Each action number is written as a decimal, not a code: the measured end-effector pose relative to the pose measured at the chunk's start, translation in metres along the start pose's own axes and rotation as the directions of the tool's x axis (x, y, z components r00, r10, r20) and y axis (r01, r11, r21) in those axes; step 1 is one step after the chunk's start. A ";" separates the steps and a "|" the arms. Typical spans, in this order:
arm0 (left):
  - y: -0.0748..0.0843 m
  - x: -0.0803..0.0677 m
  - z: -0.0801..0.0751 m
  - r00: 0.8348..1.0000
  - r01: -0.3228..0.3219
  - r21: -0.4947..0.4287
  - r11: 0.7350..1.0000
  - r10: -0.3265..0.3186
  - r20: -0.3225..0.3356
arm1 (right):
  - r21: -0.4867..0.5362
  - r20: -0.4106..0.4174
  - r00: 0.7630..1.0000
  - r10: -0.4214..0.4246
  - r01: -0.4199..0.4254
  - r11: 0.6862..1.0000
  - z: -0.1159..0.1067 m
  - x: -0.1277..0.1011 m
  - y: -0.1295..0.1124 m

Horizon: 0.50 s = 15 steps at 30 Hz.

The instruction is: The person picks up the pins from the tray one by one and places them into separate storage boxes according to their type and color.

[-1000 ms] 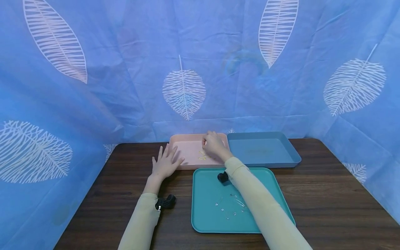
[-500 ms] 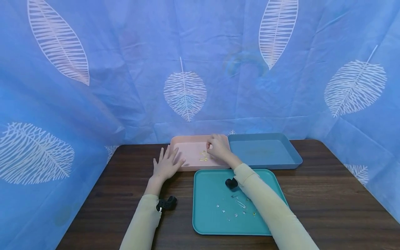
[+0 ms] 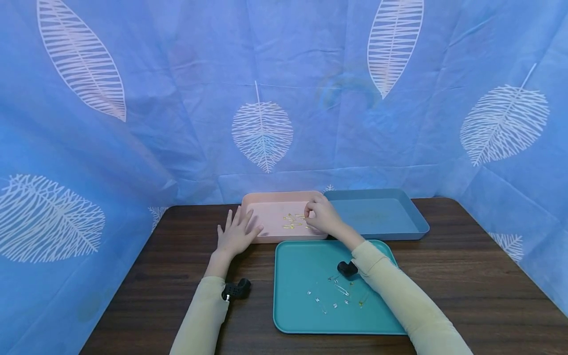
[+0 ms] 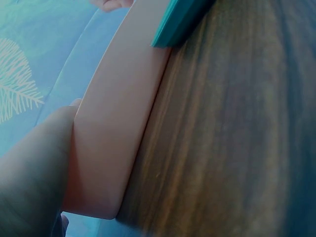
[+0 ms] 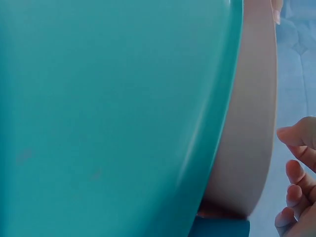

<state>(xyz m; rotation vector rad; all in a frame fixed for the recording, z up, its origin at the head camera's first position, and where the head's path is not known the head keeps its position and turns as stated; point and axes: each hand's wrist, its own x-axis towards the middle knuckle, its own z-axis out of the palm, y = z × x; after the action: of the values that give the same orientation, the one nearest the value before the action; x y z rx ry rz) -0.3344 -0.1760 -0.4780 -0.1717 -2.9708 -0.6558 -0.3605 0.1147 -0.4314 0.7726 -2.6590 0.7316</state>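
Observation:
In the head view, my left hand [image 3: 236, 236] lies with spread fingers at the left front corner of a pink tray [image 3: 262, 231], touching its rim. My right hand [image 3: 323, 216] hovers over that tray's right side, fingers loosely bent, thumb and index finger near each other. Between those fingertips [image 5: 285, 133] nothing is visible in the right wrist view. Several small gold safety pins [image 3: 289, 227] lie in the pink tray, some close to my right fingertips. On the teal tray [image 3: 288, 315] in front are several small safety pins [image 3: 341, 290], mostly silver, a few gold.
A blue tray [image 3: 372, 217] stands right of the pink one, and the teal tray sits in front of both. Dark wooden table [image 3: 461, 276] shows around them. Behind hangs a blue cloth [image 3: 310, 138] with white leaves. Black wrist cameras [image 3: 347, 269] sit on both arms.
My right hand has moved right across the pink tray, uncovering more gold pins there, and its forearm has shifted right over the teal tray. The left hand has stayed in place.

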 end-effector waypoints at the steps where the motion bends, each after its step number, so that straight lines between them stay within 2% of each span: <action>1: 0.000 0.000 0.000 1.000 0.001 0.000 1.000 -0.001 -0.001 | -0.003 0.004 1.000 -0.002 0.002 1.000 -0.002 -0.003 0.000; 8: 0.000 -0.001 0.000 1.000 0.002 0.018 1.000 -0.002 -0.001 | -0.011 0.014 0.999 -0.041 0.041 0.999 -0.015 -0.024 0.001; 15: 0.003 -0.003 -0.004 1.000 0.003 -0.004 1.000 -0.003 0.000 | 0.001 0.020 0.998 -0.058 0.058 0.998 -0.026 -0.046 0.002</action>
<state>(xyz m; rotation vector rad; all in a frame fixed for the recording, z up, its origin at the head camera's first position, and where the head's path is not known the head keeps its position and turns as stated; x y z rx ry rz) -0.3303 -0.1749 -0.4737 -0.1680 -2.9701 -0.6625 -0.3205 0.1493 -0.4286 0.8577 -2.6416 0.7126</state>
